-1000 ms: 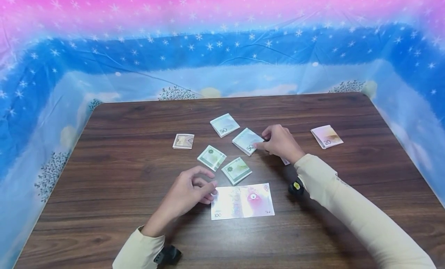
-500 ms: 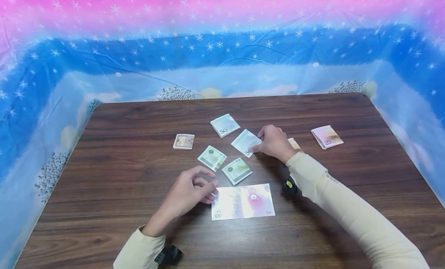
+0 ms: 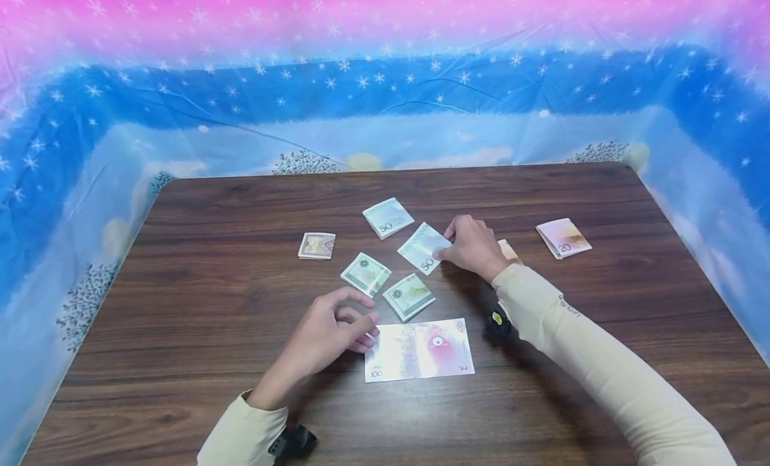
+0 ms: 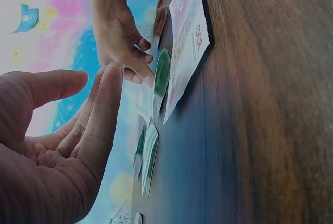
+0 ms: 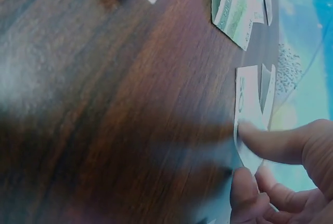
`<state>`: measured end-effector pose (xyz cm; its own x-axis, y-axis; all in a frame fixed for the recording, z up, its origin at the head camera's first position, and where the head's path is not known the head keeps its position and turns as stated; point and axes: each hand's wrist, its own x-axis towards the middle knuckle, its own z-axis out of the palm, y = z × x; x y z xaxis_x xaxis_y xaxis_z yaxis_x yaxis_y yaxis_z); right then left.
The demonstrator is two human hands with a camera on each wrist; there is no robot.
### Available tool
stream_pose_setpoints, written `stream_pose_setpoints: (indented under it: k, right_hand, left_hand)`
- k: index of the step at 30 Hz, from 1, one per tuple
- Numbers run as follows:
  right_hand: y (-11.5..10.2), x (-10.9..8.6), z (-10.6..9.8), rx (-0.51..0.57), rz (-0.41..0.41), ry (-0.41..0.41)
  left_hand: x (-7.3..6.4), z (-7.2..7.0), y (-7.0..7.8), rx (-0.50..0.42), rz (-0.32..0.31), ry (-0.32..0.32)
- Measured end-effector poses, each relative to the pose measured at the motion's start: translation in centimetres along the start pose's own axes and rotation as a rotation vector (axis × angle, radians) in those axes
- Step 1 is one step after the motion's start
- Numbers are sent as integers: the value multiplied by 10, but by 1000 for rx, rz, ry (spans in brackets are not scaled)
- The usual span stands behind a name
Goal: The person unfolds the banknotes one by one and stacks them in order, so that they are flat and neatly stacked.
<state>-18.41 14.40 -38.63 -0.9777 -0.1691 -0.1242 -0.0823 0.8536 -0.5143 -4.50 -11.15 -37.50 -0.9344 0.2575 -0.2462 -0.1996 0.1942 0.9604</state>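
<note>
1. The folded, pale blue-green paper banknote marked 50 [image 3: 421, 245] is occupying the middle of the dark, wood-grained table [image 3: 150, 305]; a second folded, pale blue-green 50 note [image 3: 388, 218] is lying just beyond it; whether the nearer one is lying wholly flat cannot be told.
2. The right hand [image 3: 474, 247] is pinching the nearer note by its right-hand corner; the thumb is pressing on the printed face, the fingers are meeting the edge opposite.
3. The left hand [image 3: 327, 332] is hovering with relaxed fingers, thumb and forefinger apart, holding nothing; the unfolded, pink-and-white paper banknote marked 100 [image 3: 419, 350] is lying just beside it.
4. In handling, the pinched note is probably proving light, thin and flexible, springing slightly at its fold, sliding easily and creasing readily; opposite loose edges are likely offering the best hold, light fingertip pressure sufficing.
</note>
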Motion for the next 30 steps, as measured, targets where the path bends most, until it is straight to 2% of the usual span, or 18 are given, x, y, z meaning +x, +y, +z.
stream_pose_setpoints:
  k: [7, 12, 22, 30]
  right_hand:
    - [2, 0, -3, 22, -34, 64]
    - [3, -1, -6, 52, -36, 93]
    - [0, -7, -19, 209, 36, 46]
    - [-2, -13, -28, 396, 65, 30]
  left_hand:
    - [-1, -1, 0, -8, -6, -1]
    - [-2, -2, 1, -20, 13, -4]
    - [-2, -1, 2, -20, 16, -3]
    - [-2, 0, 2, -25, 15, -1]
